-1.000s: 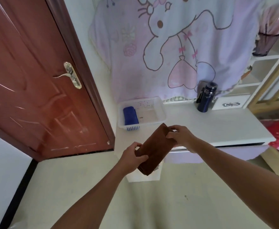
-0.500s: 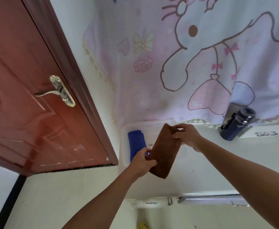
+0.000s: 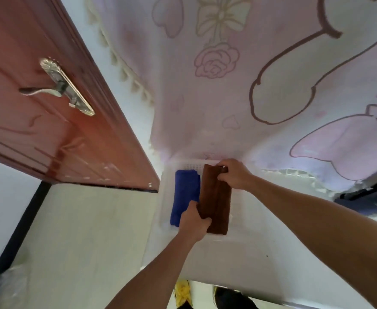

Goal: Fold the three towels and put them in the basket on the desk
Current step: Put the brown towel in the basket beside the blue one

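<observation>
Both hands have carried the folded brown towel (image 3: 216,197) forward and down: half a second ago it was tilted above the basket, and now it lies low inside the white plastic basket (image 3: 190,163) on the desk (image 3: 227,264). Its long axis runs from the person towards the wall, parallel to the folded blue towel (image 3: 186,192), which lies just to its left and appears to touch it along one side. The left hand (image 3: 194,221) holds the near end, fingers curled round the towel's left edge where the two towels meet. The right hand (image 3: 234,173) pinches the far end, next to the basket's back wall, its fingers bent over the top corner. Whether the brown towel rests fully on the basket floor cannot be told from this view. The likely next move is to let go, and it depends on that parallel lie: each hand should open and lift straight off its own end, the left taking care not to drag the blue towel along. A third towel is not in view, so one more probably remains to be done.
</observation>
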`<state>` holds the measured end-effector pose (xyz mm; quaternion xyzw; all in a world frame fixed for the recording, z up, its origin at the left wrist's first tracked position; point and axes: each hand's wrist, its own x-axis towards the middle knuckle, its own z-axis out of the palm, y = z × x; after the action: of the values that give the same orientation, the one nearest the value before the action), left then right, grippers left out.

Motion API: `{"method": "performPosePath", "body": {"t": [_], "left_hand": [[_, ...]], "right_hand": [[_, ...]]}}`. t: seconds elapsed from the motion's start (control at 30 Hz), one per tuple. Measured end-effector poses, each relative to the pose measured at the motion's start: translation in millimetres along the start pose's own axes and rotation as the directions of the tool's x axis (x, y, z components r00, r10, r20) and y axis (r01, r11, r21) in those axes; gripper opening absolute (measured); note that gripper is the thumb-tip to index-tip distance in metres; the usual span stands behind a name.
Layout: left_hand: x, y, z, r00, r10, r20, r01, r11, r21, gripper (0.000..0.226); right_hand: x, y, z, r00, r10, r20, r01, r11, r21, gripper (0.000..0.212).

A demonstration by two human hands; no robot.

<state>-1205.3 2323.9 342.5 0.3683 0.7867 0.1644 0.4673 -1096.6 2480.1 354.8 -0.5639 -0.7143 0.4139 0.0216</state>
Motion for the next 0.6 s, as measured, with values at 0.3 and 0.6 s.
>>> {"method": "performPosePath", "body": {"t": [0.3,0.6], "left_hand": [[12,-9,27,0.976,0.074,-0.207,0.017,0.913,0.408,0.041],[-1,-30,14,0.881,0.47,-0.053,-0.328,0.689,0.646,0.03]], "right_hand": [[35,20,48,0.997,-0.076,0.014,0.076,0.939,-0.337,0.038],[14,11,17,0.928,-0.372,0.032,0.274,0.621,-0.734,0.043]]}}
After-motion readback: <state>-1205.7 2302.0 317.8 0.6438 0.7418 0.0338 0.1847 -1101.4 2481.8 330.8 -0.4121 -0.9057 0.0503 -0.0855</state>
